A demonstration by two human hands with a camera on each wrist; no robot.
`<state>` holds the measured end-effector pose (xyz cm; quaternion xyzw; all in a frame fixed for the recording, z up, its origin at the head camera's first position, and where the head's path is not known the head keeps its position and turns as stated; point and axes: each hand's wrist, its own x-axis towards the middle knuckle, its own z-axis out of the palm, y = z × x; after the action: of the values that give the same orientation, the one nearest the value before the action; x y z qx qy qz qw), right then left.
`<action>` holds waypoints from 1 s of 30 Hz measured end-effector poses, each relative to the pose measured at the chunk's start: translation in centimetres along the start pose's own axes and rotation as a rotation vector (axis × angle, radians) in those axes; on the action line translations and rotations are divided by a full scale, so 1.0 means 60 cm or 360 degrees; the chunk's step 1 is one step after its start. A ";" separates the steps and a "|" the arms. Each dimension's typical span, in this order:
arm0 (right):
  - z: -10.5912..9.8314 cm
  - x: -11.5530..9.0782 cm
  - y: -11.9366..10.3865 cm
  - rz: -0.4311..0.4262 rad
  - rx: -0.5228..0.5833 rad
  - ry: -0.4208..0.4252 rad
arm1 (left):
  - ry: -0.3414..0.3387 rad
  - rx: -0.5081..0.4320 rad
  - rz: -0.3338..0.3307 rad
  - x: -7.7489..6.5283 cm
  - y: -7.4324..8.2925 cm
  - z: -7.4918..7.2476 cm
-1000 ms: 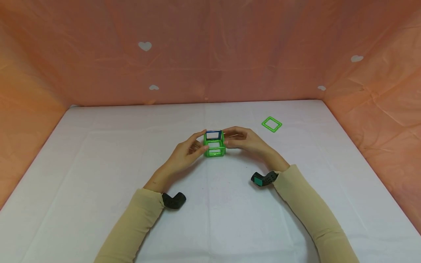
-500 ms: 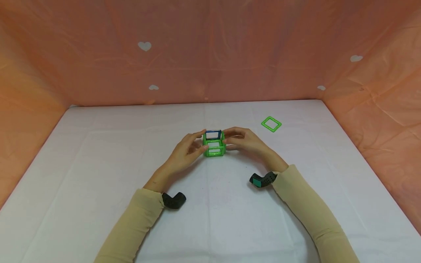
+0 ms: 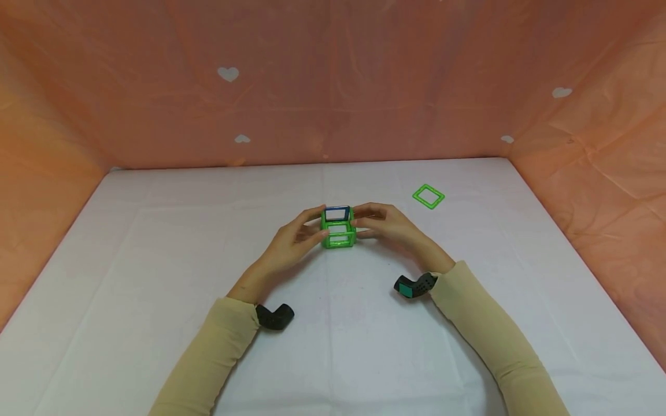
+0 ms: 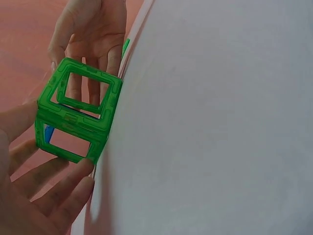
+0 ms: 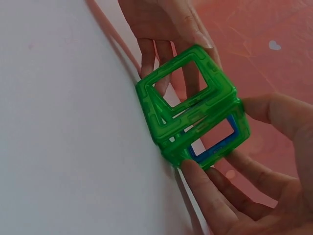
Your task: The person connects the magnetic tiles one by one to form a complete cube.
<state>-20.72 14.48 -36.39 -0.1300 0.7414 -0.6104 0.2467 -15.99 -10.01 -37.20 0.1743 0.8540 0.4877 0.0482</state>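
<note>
A small cube-like frame of green magnetic tiles (image 3: 339, 234) sits between my two hands in the middle of the head view. One dark blue magnetic tile (image 3: 337, 207) forms its upper far part. With thumb on the near edge and index finger at the top, my left hand (image 3: 288, 245) holds the left side. My right hand (image 3: 392, 226) grips the right side between thumb and fingers. Both wrist views show the green frame (image 4: 73, 122) up close, fingertips against its edges. Whether its base touches the table cannot be told.
A loose green square tile (image 3: 422, 202) lies flat on the white-covered table (image 3: 333, 346), beyond my right hand. Orange cloth walls (image 3: 333, 86) with pale hearts enclose the back and sides. Black wrist devices (image 3: 276, 318) jut inward from both cuffs.
My right fingers and thumb have shifted slightly on the frame's right side, and the right wrist has drifted a little toward me. The tile frame and left hand stay almost still.
</note>
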 end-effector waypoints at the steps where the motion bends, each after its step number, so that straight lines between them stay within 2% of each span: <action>1: 0.000 0.000 0.000 0.0005 -0.0005 0.0004 | -0.0002 -0.0012 -0.0009 0.000 0.000 -0.001; 5: -0.001 -0.002 0.000 0.0015 -0.0091 0.0032 | -0.0013 -0.0092 -0.0025 0.002 -0.004 0.000; 8: -0.007 -0.002 0.002 -0.0007 -0.0171 0.0108 | -0.0016 -0.0143 -0.0025 0.004 -0.007 0.000; 16: -0.038 0.001 0.004 -0.0077 -0.0112 0.0391 | -0.0021 -0.0219 -0.0061 0.007 -0.010 0.001; 26: -0.070 -0.005 0.009 -0.0136 -0.0125 0.0582 | -0.0033 -0.0232 -0.0063 0.007 -0.010 0.000; 30: -0.079 -0.007 0.011 -0.0158 -0.0225 0.0651 | -0.0043 -0.0250 -0.0051 0.008 -0.012 0.000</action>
<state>-22.79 18.81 -36.29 -0.0566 0.8096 -0.5821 0.0511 -16.59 -10.16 -37.78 0.1629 0.8152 0.5499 0.0809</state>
